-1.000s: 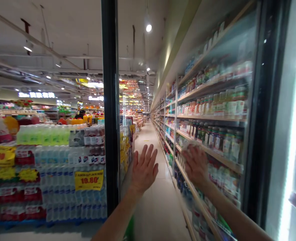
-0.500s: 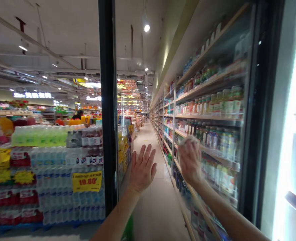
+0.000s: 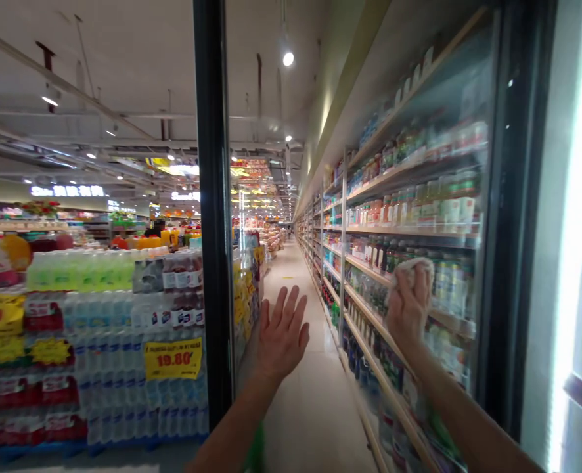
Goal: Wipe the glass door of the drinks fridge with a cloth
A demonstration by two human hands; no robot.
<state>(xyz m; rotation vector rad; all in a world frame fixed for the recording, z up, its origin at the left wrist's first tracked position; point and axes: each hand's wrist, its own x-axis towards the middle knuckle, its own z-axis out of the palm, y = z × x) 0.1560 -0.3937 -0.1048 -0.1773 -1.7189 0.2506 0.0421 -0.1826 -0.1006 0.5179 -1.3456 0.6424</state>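
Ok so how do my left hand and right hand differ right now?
The left hand is spread open; the right hand is curled. The left hand shows nothing held, while the right hand grips a white cloth. Both are raised with their backs facing the camera.

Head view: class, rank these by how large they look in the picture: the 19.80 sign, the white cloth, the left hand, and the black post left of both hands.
Largest to smallest:
black post
left hand
19.80 sign
white cloth, partly covered by the right hand
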